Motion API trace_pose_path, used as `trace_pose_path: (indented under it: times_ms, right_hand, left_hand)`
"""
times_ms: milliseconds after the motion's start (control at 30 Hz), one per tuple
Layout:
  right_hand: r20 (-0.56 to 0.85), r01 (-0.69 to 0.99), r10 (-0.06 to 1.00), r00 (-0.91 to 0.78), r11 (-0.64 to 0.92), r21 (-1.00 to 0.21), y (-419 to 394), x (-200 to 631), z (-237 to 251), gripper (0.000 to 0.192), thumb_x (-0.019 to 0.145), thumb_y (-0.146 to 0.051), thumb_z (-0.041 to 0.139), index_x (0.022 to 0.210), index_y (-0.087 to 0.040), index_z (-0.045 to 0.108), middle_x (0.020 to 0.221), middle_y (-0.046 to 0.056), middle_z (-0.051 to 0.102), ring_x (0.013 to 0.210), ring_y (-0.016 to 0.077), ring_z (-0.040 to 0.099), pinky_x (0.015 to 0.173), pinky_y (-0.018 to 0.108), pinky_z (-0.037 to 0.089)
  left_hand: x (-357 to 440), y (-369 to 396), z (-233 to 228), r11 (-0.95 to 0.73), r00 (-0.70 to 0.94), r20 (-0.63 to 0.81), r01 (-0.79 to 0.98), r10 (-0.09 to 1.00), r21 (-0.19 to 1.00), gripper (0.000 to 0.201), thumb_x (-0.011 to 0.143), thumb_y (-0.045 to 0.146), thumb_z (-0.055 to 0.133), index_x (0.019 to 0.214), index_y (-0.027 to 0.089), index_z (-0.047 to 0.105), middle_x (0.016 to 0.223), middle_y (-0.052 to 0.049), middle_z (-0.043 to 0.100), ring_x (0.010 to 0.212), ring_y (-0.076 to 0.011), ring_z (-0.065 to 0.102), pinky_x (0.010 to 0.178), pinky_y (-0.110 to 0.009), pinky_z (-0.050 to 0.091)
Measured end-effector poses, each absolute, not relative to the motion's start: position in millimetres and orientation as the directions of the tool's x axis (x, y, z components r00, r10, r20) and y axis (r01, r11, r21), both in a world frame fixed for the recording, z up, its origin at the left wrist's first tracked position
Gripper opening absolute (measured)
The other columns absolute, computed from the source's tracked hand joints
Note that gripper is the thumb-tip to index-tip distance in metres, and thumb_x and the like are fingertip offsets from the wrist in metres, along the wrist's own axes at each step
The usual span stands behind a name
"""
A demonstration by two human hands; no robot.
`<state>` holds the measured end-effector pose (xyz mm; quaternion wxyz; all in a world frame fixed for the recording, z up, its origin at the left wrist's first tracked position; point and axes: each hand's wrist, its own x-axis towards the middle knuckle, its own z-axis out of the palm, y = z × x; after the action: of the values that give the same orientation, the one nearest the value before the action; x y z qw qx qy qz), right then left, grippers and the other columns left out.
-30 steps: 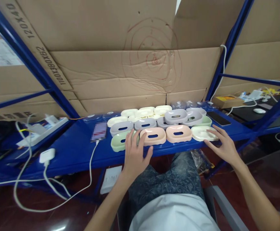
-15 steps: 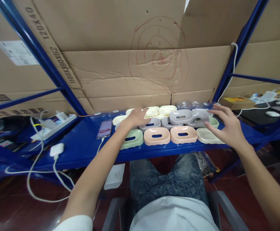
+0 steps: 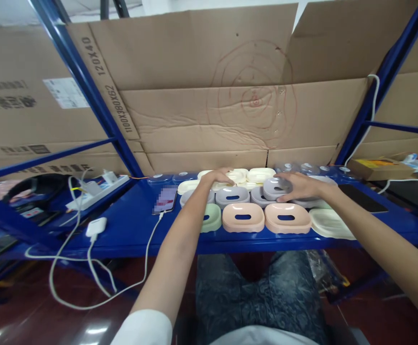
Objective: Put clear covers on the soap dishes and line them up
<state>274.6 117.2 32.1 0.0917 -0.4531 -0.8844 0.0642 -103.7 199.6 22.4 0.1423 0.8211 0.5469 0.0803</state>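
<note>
Rows of oval soap dishes with a slot in the middle cover the blue shelf. My right hand (image 3: 300, 186) grips the end of a grey soap dish (image 3: 274, 189), fingers at its back and thumb at its front. This dish sits over other grey ones. My left hand (image 3: 216, 177) lies over the pale yellow soap dishes (image 3: 237, 175), fingers apart and partly hidden. In front of it is another grey soap dish (image 3: 232, 196). Along the front edge stand a green dish (image 3: 212, 218), two peach dishes (image 3: 243, 218) and a cream dish (image 3: 331, 223).
Clear plastic pieces (image 3: 160, 178) line the back by the cardboard wall (image 3: 202, 110). A phone (image 3: 165, 199) with a white cable lies to the left, near a white charger (image 3: 96, 226) and power strip (image 3: 101, 191). A flat black object (image 3: 363, 197) lies right. Blue posts frame the shelf.
My right hand has moved left from beside the dishes and closed on the upper grey soap dish. The left hand stays over the pale yellow ones. The camera view has shifted.
</note>
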Motion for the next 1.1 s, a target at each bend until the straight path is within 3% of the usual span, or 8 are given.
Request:
trace_pose_path:
  times_ms: [200,400,600,700,800,933,1100]
  right_hand:
    - [0.210,0.775,0.806,-0.553,0.590,-0.227,121,274,31,0.109,0.075,-0.079,0.087,0.162,-0.020,0.062,0.161,0.019,0.066,0.146,0.0492,0.065,0.124,0.065,0.052]
    - [0.378,0.753,0.765,-0.521,0.621,-0.219,116,263,35,0.101,0.076,-0.080,0.086,0.159,-0.027,0.064,0.153,0.015,0.072,0.137,0.0492,0.070,0.116,0.068,0.057]
    - [0.591,0.677,0.661,-0.463,0.694,-0.246,105,234,49,0.106,0.075,-0.080,0.088,0.160,-0.023,0.060,0.159,0.018,0.068,0.142,0.0499,0.066,0.119,0.068,0.054]
    - [0.655,0.611,0.603,-0.455,0.747,-0.264,97,217,59,0.108,0.073,-0.077,0.091,0.160,-0.023,0.058,0.162,0.018,0.065,0.146,0.0501,0.063,0.123,0.068,0.051]
    - [0.638,0.553,0.598,-0.485,0.775,-0.306,88,206,66,0.106,0.072,-0.074,0.093,0.160,-0.024,0.059,0.161,0.016,0.066,0.145,0.0482,0.064,0.122,0.067,0.051]
    - [0.541,0.546,0.670,-0.509,0.737,-0.398,82,198,65,0.100,0.069,-0.075,0.094,0.152,-0.026,0.065,0.149,0.014,0.073,0.134,0.0463,0.071,0.116,0.066,0.056]
    - [0.453,0.547,0.731,-0.510,0.682,-0.485,81,194,62,0.103,0.064,-0.077,0.095,0.148,-0.026,0.065,0.144,0.014,0.074,0.130,0.0457,0.071,0.113,0.066,0.057]
  left_hand:
    - [-106,203,17,-0.404,0.397,0.098,0.836,0.913,0.372,0.050,0.106,0.041,0.077,0.150,0.020,0.066,0.160,-0.015,0.062,0.143,-0.0353,0.063,0.120,-0.062,0.054]
    - [-102,187,31,-0.472,0.375,0.302,0.791,0.876,0.388,0.096,0.079,0.037,0.096,0.163,0.015,0.055,0.171,-0.023,0.053,0.160,-0.0436,0.049,0.135,-0.058,0.035]
    - [-81,145,60,-0.623,0.461,0.442,0.693,0.769,0.362,0.100,0.073,0.038,0.096,0.163,0.019,0.057,0.172,-0.018,0.055,0.161,-0.0421,0.048,0.136,-0.056,0.034]
    - [-68,110,69,-0.740,0.546,0.513,0.585,0.662,0.331,0.105,0.071,0.037,0.098,0.166,0.023,0.055,0.171,-0.014,0.057,0.159,-0.0397,0.052,0.134,-0.053,0.038]
    - [-62,78,68,-0.776,0.544,0.567,0.536,0.618,0.332,0.115,0.073,0.047,0.099,0.172,0.020,0.045,0.175,-0.018,0.052,0.160,-0.0422,0.051,0.133,-0.055,0.041]
    - [-64,58,58,-0.715,0.475,0.550,0.575,0.687,0.396,0.139,0.071,0.055,0.100,0.181,0.015,0.025,0.180,-0.023,0.043,0.164,-0.0465,0.046,0.134,-0.057,0.040]
    - [-64,57,48,-0.693,0.441,0.542,0.552,0.715,0.464,0.139,0.070,0.057,0.099,0.181,0.014,0.027,0.176,-0.020,0.051,0.161,-0.0435,0.052,0.130,-0.052,0.046]
